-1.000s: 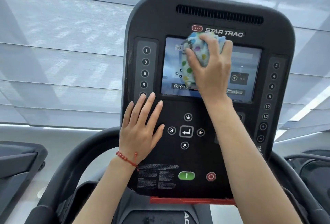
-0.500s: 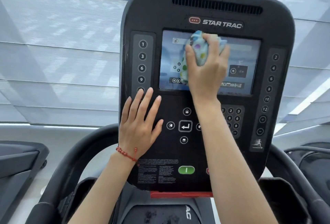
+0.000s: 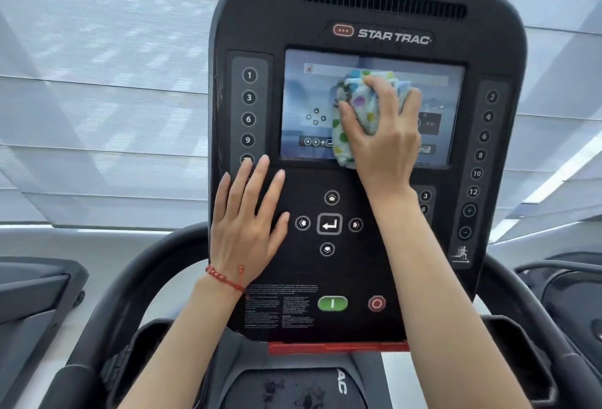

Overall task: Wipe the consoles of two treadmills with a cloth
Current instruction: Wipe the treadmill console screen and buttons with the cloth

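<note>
A bunched cloth [image 3: 365, 108], pale with coloured dots, is lying against the touchscreen [image 3: 309, 99] of a black Star Trac treadmill console [image 3: 368, 278], over the screen's middle and lower part, its bottom edge hanging to the screen's lower border. The right hand [image 3: 387, 144] is covering it from the right, fingers curled over the wad and spread apart, thumb pointing up along the left side, so this grip is closing round the cloth and pressing it to the glass. The right forearm is reaching up steeply from the lower right, crossing the number keypad [image 3: 424, 201] and hiding most of it.

The left hand [image 3: 247, 223] is lying flat on the console's lower left, fingers straight and slightly fanned, pointing upward, tips reaching the bottom of the left button column [image 3: 249, 107]; this grip is holding nothing. A red beaded bracelet [image 3: 224, 278] is circling the left wrist.

Just right of the left hand the arrow and enter keys [image 3: 329, 224] are showing, with a green start button [image 3: 332, 303] and a red stop button [image 3: 377, 303] below. Dark curved handlebars [image 3: 130, 278] are flanking the console, and pale window blinds [image 3: 107, 99] are filling the background.
</note>
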Demonstrator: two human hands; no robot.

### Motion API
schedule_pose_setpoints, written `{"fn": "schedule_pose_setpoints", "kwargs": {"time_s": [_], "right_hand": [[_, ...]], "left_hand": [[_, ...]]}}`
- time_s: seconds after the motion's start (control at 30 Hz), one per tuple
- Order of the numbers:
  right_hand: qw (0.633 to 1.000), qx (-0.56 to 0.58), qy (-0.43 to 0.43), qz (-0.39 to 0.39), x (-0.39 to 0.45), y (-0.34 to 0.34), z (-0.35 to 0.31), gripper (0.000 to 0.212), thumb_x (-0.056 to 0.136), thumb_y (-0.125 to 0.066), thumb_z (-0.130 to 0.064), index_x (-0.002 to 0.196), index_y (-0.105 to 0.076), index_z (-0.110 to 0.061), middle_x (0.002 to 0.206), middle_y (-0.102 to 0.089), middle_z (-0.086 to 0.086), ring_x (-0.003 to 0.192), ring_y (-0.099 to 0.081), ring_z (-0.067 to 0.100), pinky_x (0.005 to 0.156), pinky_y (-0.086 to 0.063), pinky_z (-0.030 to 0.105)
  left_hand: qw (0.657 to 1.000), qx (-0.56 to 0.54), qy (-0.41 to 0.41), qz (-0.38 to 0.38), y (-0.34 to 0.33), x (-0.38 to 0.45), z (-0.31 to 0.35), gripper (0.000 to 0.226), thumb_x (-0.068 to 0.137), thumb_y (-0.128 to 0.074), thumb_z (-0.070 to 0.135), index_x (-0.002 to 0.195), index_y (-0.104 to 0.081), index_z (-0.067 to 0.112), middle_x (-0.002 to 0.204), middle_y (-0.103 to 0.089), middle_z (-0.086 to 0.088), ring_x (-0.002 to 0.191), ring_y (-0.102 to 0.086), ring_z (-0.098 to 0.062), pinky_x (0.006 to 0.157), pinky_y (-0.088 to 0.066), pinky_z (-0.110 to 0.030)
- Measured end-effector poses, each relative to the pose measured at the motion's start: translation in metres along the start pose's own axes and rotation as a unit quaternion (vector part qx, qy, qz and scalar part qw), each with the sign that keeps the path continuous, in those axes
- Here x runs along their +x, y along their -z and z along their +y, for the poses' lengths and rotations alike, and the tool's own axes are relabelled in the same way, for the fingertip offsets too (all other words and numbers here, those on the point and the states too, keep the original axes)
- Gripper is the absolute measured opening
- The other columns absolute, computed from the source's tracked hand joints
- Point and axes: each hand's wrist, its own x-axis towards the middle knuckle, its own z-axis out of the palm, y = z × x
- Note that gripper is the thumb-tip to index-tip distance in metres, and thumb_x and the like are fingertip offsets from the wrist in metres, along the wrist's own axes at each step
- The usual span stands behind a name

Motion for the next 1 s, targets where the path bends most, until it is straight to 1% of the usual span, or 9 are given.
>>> {"fn": "schedule_pose_setpoints", "kwargs": {"time_s": [0.1,0.17,0.23,0.4,0.53,0.6,0.77,0.87,1.0], "right_hand": [[0.998,-0.026,-0.048,0.021,0.004,0.022,0.032,0.034,0.085,-0.064,-0.035,0.105,-0.062,-0.007,0.091,-0.056,0.022,0.07,-0.057,0.022,0.057,-0.045,0.019],[0.996,-0.035,-0.074,0.034,0.006,0.037,0.049,0.035,0.085,-0.065,-0.033,0.105,-0.063,-0.004,0.093,-0.056,0.025,0.079,-0.052,0.016,0.07,-0.035,0.003],[0.994,-0.036,-0.093,0.04,0.008,0.047,0.062,0.036,0.085,-0.064,-0.032,0.105,-0.063,-0.003,0.095,-0.055,0.028,0.083,-0.045,0.012,0.074,-0.027,-0.007],[0.984,-0.039,-0.157,0.068,0.01,0.049,0.067,0.039,0.086,-0.059,-0.04,0.108,-0.062,-0.008,0.102,-0.056,0.021,0.089,-0.058,0.024,0.073,-0.036,0.011],[0.982,-0.01,-0.154,0.111,0.016,0.04,0.06,0.034,0.083,-0.065,-0.034,0.103,-0.064,-0.006,0.096,-0.059,0.02,0.083,-0.053,0.013,0.073,-0.028,-0.007],[0.981,0.003,-0.155,0.118,0.023,0.035,0.057,0.033,0.083,-0.065,-0.033,0.102,-0.065,-0.006,0.093,-0.06,0.018,0.081,-0.05,0.01,0.072,-0.027,-0.008],[0.989,0.015,-0.123,0.086,0.039,0.013,0.032,0.034,0.083,-0.065,-0.036,0.102,-0.065,-0.008,0.091,-0.06,0.015,0.075,-0.048,0.008,0.062,-0.033,-0.002],[0.995,0.026,-0.082,0.053,0.04,-0.005,0.008,0.034,0.083,-0.065,-0.035,0.102,-0.065,-0.007,0.088,-0.059,0.016,0.071,-0.048,0.011,0.057,-0.03,0.004],[0.999,0.048,-0.007,0.006,0.034,-0.027,-0.03,0.034,0.081,-0.064,-0.035,0.101,-0.065,-0.007,0.088,-0.058,0.018,0.061,-0.057,0.018,0.045,-0.051,0.026]], "left_hand": [[1.0,0.003,0.009,0.003,-0.001,-0.001,0.004,0.045,0.093,-0.047,0.027,0.135,-0.046,0.009,0.143,-0.04,-0.016,0.135,-0.031,-0.031,0.11,-0.025,-0.05],[1.0,0.005,0.009,0.008,-0.002,-0.001,0.009,0.046,0.092,-0.049,0.027,0.134,-0.047,0.009,0.142,-0.041,-0.016,0.134,-0.032,-0.031,0.11,-0.025,-0.051],[1.0,0.008,0.003,0.013,-0.003,0.0,0.012,0.046,0.092,-0.05,0.027,0.134,-0.047,0.01,0.141,-0.042,-0.016,0.133,-0.033,-0.031,0.109,-0.026,-0.052],[1.0,0.006,0.002,0.015,-0.007,0.0,0.013,0.045,0.092,-0.05,0.027,0.134,-0.048,0.01,0.142,-0.042,-0.016,0.134,-0.033,-0.032,0.11,-0.025,-0.051],[1.0,0.01,0.004,0.02,-0.011,0.0,0.014,0.046,0.091,-0.051,0.026,0.134,-0.048,0.01,0.142,-0.042,-0.016,0.134,-0.033,-0.032,0.109,-0.026,-0.052],[1.0,0.008,0.002,0.02,-0.011,-0.001,0.014,0.046,0.091,-0.052,0.026,0.134,-0.047,0.01,0.142,-0.041,-0.016,0.134,-0.032,-0.033,0.109,-0.026,-0.052],[1.0,0.007,-0.001,0.015,-0.011,-0.001,0.012,0.048,0.09,-0.052,0.026,0.135,-0.045,0.011,0.143,-0.041,-0.016,0.134,-0.032,-0.033,0.108,-0.027,-0.053],[1.0,0.007,0.0,0.013,-0.011,-0.002,0.012,0.047,0.092,-0.051,0.027,0.135,-0.045,0.011,0.143,-0.041,-0.016,0.135,-0.032,-0.032,0.109,-0.027,-0.053],[1.0,0.009,-0.001,0.016,-0.011,-0.002,0.012,0.045,0.094,-0.047,0.03,0.135,-0.047,0.01,0.142,-0.041,-0.016,0.134,-0.033,-0.033,0.108,-0.027,-0.053]]}}
